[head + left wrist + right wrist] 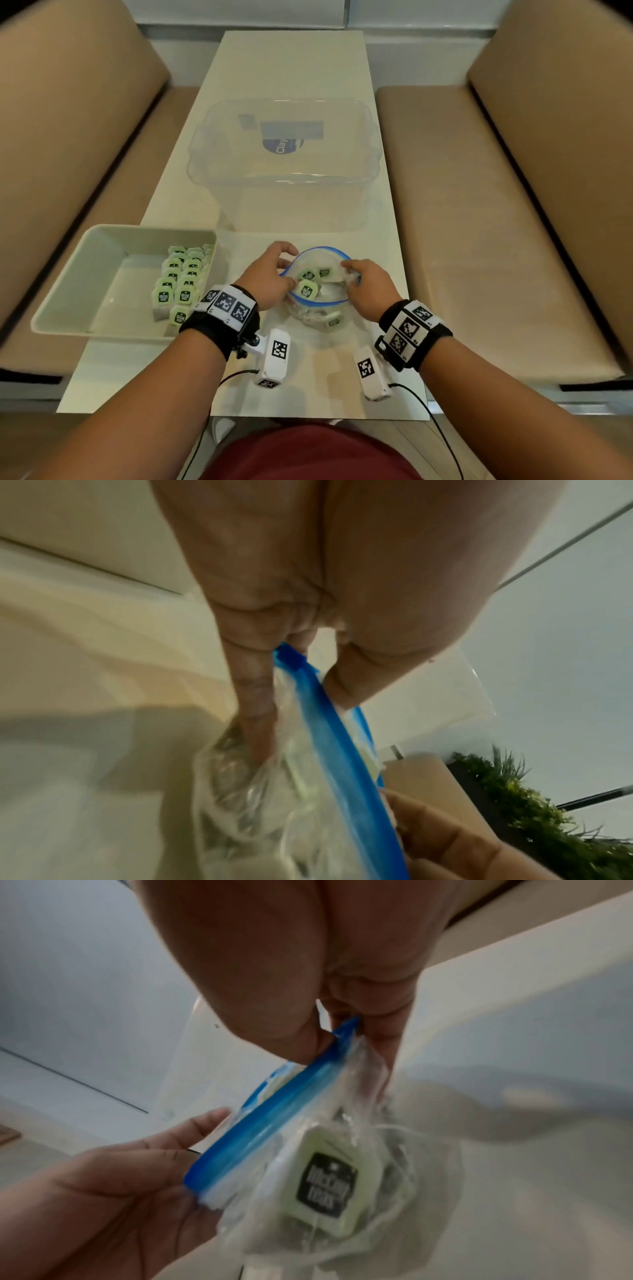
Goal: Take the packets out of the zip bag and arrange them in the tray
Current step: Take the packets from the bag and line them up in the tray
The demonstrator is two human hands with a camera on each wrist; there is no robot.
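A clear zip bag point(318, 298) with a blue zip rim stands on the white table, its mouth spread wide. My left hand point(270, 277) pinches the left end of the rim point(291, 661). My right hand point(368, 284) pinches the right end point(346, 1031). Green tea packets point(307, 289) with black labels lie inside the bag; one label point(327, 1185) shows through the plastic. A pale tray point(68, 291) at the left holds several packets point(181, 277) in rows along its right side.
A large clear plastic tub point(284, 154) stands on the table point(294, 61) just behind the bag. Beige sofa seats point(479, 222) flank the table on both sides. The tray overhangs the table's left edge.
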